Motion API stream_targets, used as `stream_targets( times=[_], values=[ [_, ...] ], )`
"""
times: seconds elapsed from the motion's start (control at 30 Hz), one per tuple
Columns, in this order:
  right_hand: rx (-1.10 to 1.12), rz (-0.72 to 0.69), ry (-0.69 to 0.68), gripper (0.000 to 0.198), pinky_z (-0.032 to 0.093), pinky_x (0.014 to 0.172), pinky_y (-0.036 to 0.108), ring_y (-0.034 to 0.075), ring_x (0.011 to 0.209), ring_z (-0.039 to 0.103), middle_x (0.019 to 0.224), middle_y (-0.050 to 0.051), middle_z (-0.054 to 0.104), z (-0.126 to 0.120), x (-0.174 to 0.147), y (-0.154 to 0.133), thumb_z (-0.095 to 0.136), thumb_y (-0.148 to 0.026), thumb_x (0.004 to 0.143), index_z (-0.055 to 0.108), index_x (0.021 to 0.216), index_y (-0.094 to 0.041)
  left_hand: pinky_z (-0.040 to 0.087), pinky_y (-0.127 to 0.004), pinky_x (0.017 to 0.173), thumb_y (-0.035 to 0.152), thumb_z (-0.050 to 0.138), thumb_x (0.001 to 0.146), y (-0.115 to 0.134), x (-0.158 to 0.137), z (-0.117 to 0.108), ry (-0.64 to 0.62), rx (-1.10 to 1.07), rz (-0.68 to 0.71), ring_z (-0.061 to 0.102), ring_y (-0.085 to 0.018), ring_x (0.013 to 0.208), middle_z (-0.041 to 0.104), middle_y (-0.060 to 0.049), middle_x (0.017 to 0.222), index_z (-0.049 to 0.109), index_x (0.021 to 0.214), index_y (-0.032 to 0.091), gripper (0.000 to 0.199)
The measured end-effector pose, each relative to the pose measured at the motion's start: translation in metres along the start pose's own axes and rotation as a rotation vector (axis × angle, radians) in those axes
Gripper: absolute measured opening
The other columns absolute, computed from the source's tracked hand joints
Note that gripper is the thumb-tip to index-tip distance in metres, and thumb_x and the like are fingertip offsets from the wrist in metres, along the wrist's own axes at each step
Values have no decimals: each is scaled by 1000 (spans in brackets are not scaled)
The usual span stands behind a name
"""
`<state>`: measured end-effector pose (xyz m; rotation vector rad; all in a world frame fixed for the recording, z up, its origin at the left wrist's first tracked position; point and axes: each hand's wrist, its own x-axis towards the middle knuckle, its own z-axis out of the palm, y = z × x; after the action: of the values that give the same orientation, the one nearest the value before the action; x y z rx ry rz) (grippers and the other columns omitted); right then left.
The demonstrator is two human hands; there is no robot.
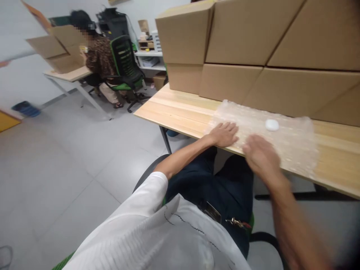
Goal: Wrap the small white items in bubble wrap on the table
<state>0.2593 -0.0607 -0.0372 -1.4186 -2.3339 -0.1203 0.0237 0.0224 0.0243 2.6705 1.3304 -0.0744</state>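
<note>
A sheet of clear bubble wrap (298, 146) lies spread on the wooden table (174, 107). On it, right of the middle, rests a small white rounded object (272, 125) whose kind I cannot make out. My left hand (225, 134) lies flat on the left part of the sheet, fingers stretched out. My right hand (261, 153) is at the sheet's front edge, just below and left of the white object and apart from it. Motion blurs that hand, and its fingers are mostly hidden from me.
Cardboard boxes (236, 33) are stacked in two rows along the table's back. At far left, a person (98, 56) sits on a green-backed chair (123, 56) by another table with an open carton (59, 52). A blue bin (26, 108) stands on the floor.
</note>
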Motion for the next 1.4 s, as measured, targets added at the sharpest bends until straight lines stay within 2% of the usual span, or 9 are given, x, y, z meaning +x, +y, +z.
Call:
stream_targets(
  times=[0.1, 0.17, 0.3, 0.47, 0.7, 0.83, 0.97, 1.17, 1.4],
  values=[
    [57, 151, -64, 78, 55, 149, 79, 53, 181, 67, 184, 35, 74, 5, 29, -47, 30, -41, 127, 58, 191, -7, 30, -59, 167, 39, 35, 131, 0, -5, -5, -15, 29, 4, 30, -37, 206, 30, -20, 218, 42, 205, 9, 81],
    [58, 171, -83, 78, 50, 154, 76, 48, 186, 62, 192, 32, 68, 4, 32, -54, 31, -38, 127, 56, 193, -6, 28, -60, 168, 37, 32, 131, -1, -7, -8, -4, 27, 21, 30, -38, 206, 30, -21, 218, 40, 205, 6, 81],
    [-30, 249, -147, 80, 44, 160, 69, 43, 195, 52, 203, 30, 57, -12, 3, -31, 27, -42, 130, 56, 194, -4, 25, -59, 168, 42, 37, 131, -3, -7, -9, 22, -14, 20, 30, -40, 206, 30, -23, 218, 40, 205, 4, 83],
    [-76, 368, -124, 82, 43, 159, 75, 48, 193, 52, 202, 31, 57, -28, -36, 7, 29, -50, 132, 57, 193, -3, 26, -60, 168, 39, 40, 130, -4, -6, -9, 28, -26, 15, 32, -40, 205, 33, -22, 217, 44, 204, 7, 80],
    [-44, 427, -132, 86, 42, 159, 76, 51, 193, 52, 201, 35, 55, -37, -50, 26, 27, -53, 131, 60, 190, 0, 27, -56, 167, 38, 40, 129, -10, -4, -10, 19, 23, 17, 32, -39, 206, 35, -24, 216, 47, 201, 7, 79],
    [1, 415, -128, 84, 46, 158, 74, 49, 194, 51, 205, 32, 53, -42, -34, 20, 28, -52, 131, 57, 193, -3, 24, -57, 168, 42, 38, 130, -11, 2, -18, -47, -22, 5, 26, -38, 207, 30, -22, 218, 41, 204, 8, 81],
    [53, 335, -86, 82, 42, 160, 76, 49, 196, 47, 208, 27, 48, -42, 15, 8, 31, -47, 130, 51, 198, -6, 15, -51, 170, 49, 32, 133, -5, 27, -32, 13, -98, -31, 18, -35, 209, 22, -19, 220, 28, 210, 9, 86],
    [88, 345, -317, 80, 28, 168, 55, 41, 201, 38, 209, 31, 45, -31, 89, -3, 36, -37, 129, 51, 193, 9, 26, -51, 168, 42, 22, 134, 5, 64, -28, 31, -161, -41, 36, -32, 205, 39, -18, 215, 44, 205, 10, 80],
    [56, 339, -318, 88, 29, 167, 61, 43, 202, 35, 214, 27, 37, -15, 55, 33, 39, -54, 132, 43, 201, 0, 22, -59, 169, 53, 36, 133, -2, 63, -14, 47, -58, -64, 26, -41, 207, 29, -19, 219, 38, 207, 9, 86]
  ],
)
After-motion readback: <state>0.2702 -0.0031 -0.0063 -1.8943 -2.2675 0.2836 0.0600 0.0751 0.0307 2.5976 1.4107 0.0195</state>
